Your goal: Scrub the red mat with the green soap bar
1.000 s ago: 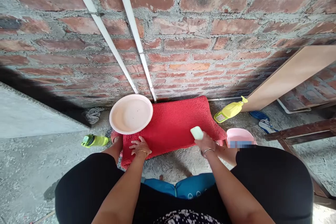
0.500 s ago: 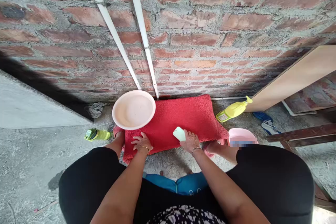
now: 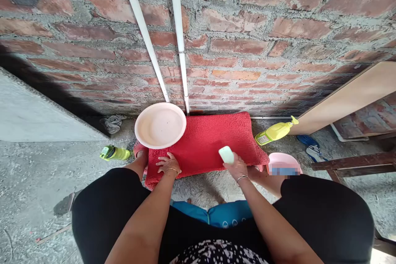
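A thick red mat [image 3: 210, 140] with a shaggy pile lies before me, close to the brick wall. My left hand [image 3: 168, 165] presses on its near left part, fingers spread and flat. In my right hand [image 3: 236, 168] is a pale green block [image 3: 227, 154] with rounded corners, shaped like the back of a scrubbing brush; its underside is hidden. That hand is over the mat's near edge, right of the middle. A pale pink basin [image 3: 161, 146] sits over the mat's far left corner. Beyond the mat's right edge is a yellow pump bottle [image 3: 276, 132].
A green drink bottle [image 3: 115, 153] and a grey rag [image 3: 114, 123] are at left. On the right are a small pink tub [image 3: 284, 158], blue-and-white footwear [image 3: 314, 150], a leaning board [image 3: 349, 97] and a wooden frame [image 3: 349, 161]. White pipes [image 3: 182, 49] run down the wall.
My right hand has moved rightward with the pale green block and looks a little raised from the mat. The left hand stays on the mat. The whole view has shifted slightly.
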`<state>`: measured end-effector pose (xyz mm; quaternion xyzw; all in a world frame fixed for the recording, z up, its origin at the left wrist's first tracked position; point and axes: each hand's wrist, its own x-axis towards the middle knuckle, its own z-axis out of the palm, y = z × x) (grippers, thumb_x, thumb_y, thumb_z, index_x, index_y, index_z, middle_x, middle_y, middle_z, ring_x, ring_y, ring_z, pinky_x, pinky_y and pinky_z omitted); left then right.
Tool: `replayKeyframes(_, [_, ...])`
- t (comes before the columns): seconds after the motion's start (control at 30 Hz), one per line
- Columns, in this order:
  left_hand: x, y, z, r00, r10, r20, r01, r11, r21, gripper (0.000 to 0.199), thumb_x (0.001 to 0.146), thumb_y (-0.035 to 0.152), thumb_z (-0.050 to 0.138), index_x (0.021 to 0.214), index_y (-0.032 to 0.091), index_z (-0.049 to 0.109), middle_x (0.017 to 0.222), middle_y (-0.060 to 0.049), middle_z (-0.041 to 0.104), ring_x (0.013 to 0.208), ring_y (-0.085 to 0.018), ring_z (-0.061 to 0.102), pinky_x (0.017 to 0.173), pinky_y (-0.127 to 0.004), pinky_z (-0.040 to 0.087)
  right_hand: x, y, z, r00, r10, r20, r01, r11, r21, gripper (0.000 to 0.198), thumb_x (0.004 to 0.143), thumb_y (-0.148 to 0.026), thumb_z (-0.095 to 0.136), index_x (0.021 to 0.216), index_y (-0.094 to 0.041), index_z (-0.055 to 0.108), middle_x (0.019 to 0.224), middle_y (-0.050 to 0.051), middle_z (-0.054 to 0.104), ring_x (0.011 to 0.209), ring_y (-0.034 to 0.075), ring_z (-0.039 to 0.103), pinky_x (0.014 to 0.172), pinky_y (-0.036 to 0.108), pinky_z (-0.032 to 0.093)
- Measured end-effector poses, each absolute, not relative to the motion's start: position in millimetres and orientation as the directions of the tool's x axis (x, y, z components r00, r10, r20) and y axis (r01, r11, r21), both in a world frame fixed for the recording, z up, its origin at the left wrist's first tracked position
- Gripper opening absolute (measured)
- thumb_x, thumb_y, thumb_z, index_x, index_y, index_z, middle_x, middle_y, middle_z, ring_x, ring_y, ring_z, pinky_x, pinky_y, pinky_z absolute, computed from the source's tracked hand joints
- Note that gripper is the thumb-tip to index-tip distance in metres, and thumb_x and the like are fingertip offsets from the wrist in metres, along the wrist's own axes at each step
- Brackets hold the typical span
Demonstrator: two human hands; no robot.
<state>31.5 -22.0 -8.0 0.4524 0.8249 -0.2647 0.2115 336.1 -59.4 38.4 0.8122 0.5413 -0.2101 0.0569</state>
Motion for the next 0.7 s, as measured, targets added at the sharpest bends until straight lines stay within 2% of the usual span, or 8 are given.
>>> replayKeyframes(0.07, [31.2,-23.4,-5.7,-0.489,0.644,-0.588,0.866,0.437,-0.242,0.122,0.057,0.043,0.084,0.154,0.02,0.014,0.155,-0.034,0.013,0.137,-0.056,0.025,0.086,-0.065,0.048,315.8,-54.5,40.6,0.189,0.878,-0.439,0.959,-0.261,-0.109,0.077,0.076,-0.046,0.063,0.144,-0.019,0.039,0.129,0.013,0.056,0.116,0.026,0.055,0.098,0.036,0.039])
replayKeyframes(0.13, [31.3,-24.7,-3.0,-0.478,0.653,-0.588,0.873,0.424,-0.24,0.12,0.059,0.043,0.082,0.155,0.019,0.013,0.155,-0.034,0.014,0.138,-0.055,0.023,0.087,-0.063,0.049,315.5,-52.5,42.6,0.167,0.869,-0.466,0.968,-0.234,-0.088,0.077,0.076,-0.044,0.064,0.144,-0.019,0.039,0.131,0.014,0.054,0.118,0.027,0.053,0.1,0.038,0.038])
replayKeyframes(0.23, [32.3,-24.9,-1.2,-0.476,0.658,-0.584,0.876,0.413,-0.248,0.121,0.059,0.044,0.082,0.154,0.019,0.014,0.155,-0.034,0.015,0.138,-0.056,0.023,0.086,-0.062,0.049,350.5,-56.5,42.6,0.347,0.811,-0.471,0.902,-0.426,-0.07,0.073,0.076,-0.048,0.061,0.14,-0.019,0.042,0.125,0.014,0.058,0.112,0.027,0.059,0.092,0.038,0.043])
replayKeyframes(0.33, [33.7,-23.4,-2.5,-0.487,0.651,-0.582,0.87,0.419,-0.26,0.125,0.055,0.045,0.084,0.154,0.019,0.014,0.154,-0.036,0.015,0.137,-0.057,0.025,0.084,-0.064,0.049,393.5,-63.3,40.0,0.594,0.656,-0.466,0.704,-0.704,-0.093,0.067,0.076,-0.056,0.058,0.13,-0.017,0.05,0.115,0.015,0.064,0.102,0.027,0.063,0.081,0.036,0.048])
replayKeyframes(0.4, [34.3,-22.5,-3.4,-0.49,0.642,-0.589,0.867,0.424,-0.259,0.127,0.053,0.044,0.085,0.154,0.019,0.014,0.154,-0.036,0.014,0.136,-0.057,0.026,0.083,-0.065,0.049,402.6,-64.3,38.4,0.651,0.61,-0.452,0.624,-0.769,-0.138,0.066,0.077,-0.058,0.057,0.126,-0.014,0.053,0.111,0.016,0.065,0.097,0.027,0.065,0.076,0.034,0.049])
replayKeyframes(0.43, [34.5,-22.3,-3.3,-0.489,0.64,-0.593,0.868,0.425,-0.257,0.127,0.053,0.044,0.085,0.154,0.019,0.014,0.154,-0.036,0.014,0.136,-0.057,0.026,0.083,-0.066,0.049,397.8,-63.4,38.0,0.635,0.636,-0.44,0.638,-0.752,-0.166,0.066,0.077,-0.057,0.057,0.127,-0.014,0.052,0.111,0.016,0.066,0.096,0.026,0.065,0.076,0.033,0.048])
replayKeyframes(0.57, [34.8,-23.0,1.1,-0.482,0.641,-0.597,0.872,0.421,-0.252,0.123,0.054,0.04,0.085,0.154,0.02,0.015,0.155,-0.035,0.015,0.135,-0.057,0.028,0.083,-0.064,0.049,324.3,-57.0,41.2,0.294,0.856,-0.425,0.879,-0.417,-0.233,0.075,0.075,-0.05,0.063,0.14,-0.017,0.043,0.122,0.013,0.061,0.106,0.023,0.061,0.089,0.032,0.044])
replayKeyframes(0.7, [34.7,-24.1,6.7,-0.487,0.631,-0.604,0.869,0.42,-0.261,0.123,0.054,0.041,0.085,0.154,0.023,0.015,0.156,-0.033,0.015,0.135,-0.055,0.03,0.084,-0.061,0.05,238.7,-53.5,50.5,-0.06,0.866,-0.496,0.98,-0.042,-0.192,0.08,0.075,-0.043,0.064,0.146,-0.02,0.037,0.13,0.014,0.055,0.117,0.027,0.053,0.101,0.038,0.036])
